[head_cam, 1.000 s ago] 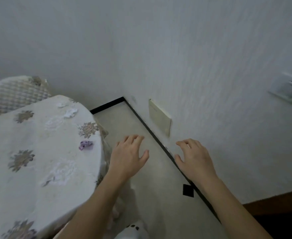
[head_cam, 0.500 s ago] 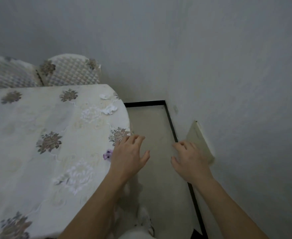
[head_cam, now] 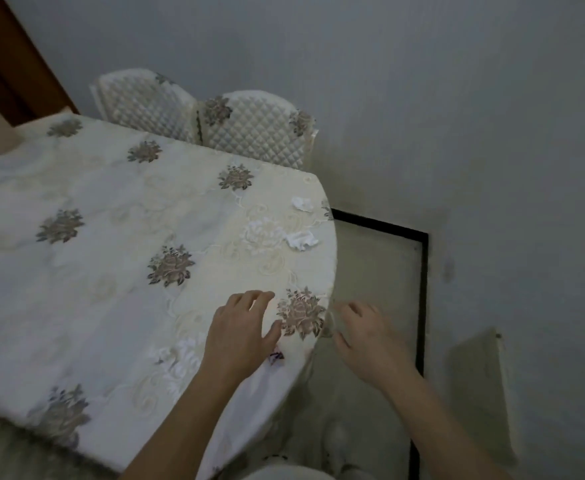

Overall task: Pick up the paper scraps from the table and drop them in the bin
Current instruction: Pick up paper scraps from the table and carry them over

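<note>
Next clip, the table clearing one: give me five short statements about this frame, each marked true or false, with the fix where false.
1. The left hand is over the tablecloth, fingers spread. True.
2. The right hand is holding a white scrap. False: it is open and empty, out past the table's edge.
3. Two white paper scraps lie near the table's far right edge. True: one lies farther away, the other closer.
4. A purple scrap lies by the left hand, partly hidden. True.
5. The bin stands beside the chairs. False: no bin is in view.
</note>
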A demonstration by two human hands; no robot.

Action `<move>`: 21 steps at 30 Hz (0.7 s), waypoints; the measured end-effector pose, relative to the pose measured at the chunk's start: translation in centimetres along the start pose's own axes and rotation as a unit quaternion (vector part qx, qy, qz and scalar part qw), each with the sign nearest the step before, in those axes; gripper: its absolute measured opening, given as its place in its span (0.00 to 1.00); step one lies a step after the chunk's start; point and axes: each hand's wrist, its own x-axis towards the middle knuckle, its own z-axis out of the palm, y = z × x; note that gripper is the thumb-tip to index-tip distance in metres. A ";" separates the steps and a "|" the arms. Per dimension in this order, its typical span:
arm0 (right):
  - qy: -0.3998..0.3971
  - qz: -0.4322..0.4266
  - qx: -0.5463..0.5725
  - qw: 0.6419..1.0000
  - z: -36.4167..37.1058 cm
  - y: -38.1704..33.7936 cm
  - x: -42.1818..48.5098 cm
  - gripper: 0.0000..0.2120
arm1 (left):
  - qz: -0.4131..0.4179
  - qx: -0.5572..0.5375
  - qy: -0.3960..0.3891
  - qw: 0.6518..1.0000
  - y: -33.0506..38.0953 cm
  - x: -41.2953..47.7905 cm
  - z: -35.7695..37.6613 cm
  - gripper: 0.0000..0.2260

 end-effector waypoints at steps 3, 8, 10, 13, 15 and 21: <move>-0.050 -0.053 0.035 0.997 1.5 -0.2 3.2 0.20 | -0.077 0.012 0.012 0.997 -2.2 -1.4 0.1 0.20; -0.105 -0.143 0.075 0.981 3.5 -1.0 7.1 0.19 | -0.213 -0.001 0.033 0.976 -4.0 -4.5 -0.3 0.20; -0.129 -0.169 0.074 0.974 4.3 -1.2 8.2 0.20 | -0.255 -0.005 0.036 0.966 -4.4 -5.6 -0.1 0.19; -0.180 -0.185 0.067 0.964 5.5 -1.0 9.6 0.21 | -0.317 -0.018 0.037 0.948 -5.3 -7.3 0.7 0.18; -0.226 -0.188 0.060 0.954 6.5 -0.8 10.3 0.24 | -0.357 -0.035 0.041 0.933 -6.1 -8.5 1.3 0.17; -0.313 -0.179 0.023 0.932 10.1 -0.8 10.8 0.30 | -0.429 -0.058 0.040 0.901 -9.2 -10.6 3.8 0.17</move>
